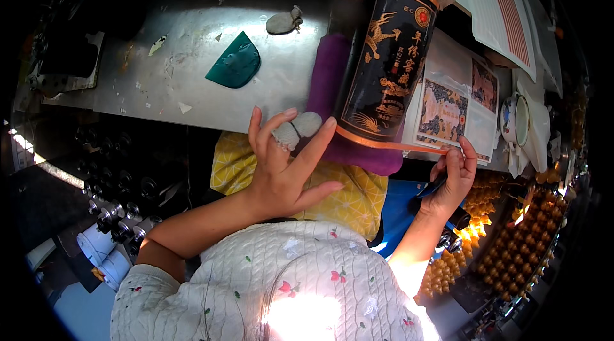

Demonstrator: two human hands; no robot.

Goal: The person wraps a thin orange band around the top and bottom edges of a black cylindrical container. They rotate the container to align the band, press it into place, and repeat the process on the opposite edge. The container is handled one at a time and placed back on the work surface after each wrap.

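Note:
A black cylindrical bottle or canister (384, 53) with gold pictures and copper-coloured bands lies tilted on a purple cloth (325, 72). From its lower end a thin copper-coloured strip (417, 147) runs out to the right. My right hand (453, 178) pinches the strip's free end between thumb and fingers. A dark object shows by that palm, too shaded to name. My left hand (281, 171) has its fingers spread, the index fingertip at or close to the canister's lower left edge. Pale cloth finger covers (308, 124) sit on two of its fingers.
On the metal table (160, 79) lie a green scraper-like piece (235, 61), a small tied grey pouch (284, 22) and paper scraps. Printed sheets (441, 111) lie right of the canister, with an enamel-like cup (515, 118) beyond. Golden knobbed pieces (518, 242) stand at lower right.

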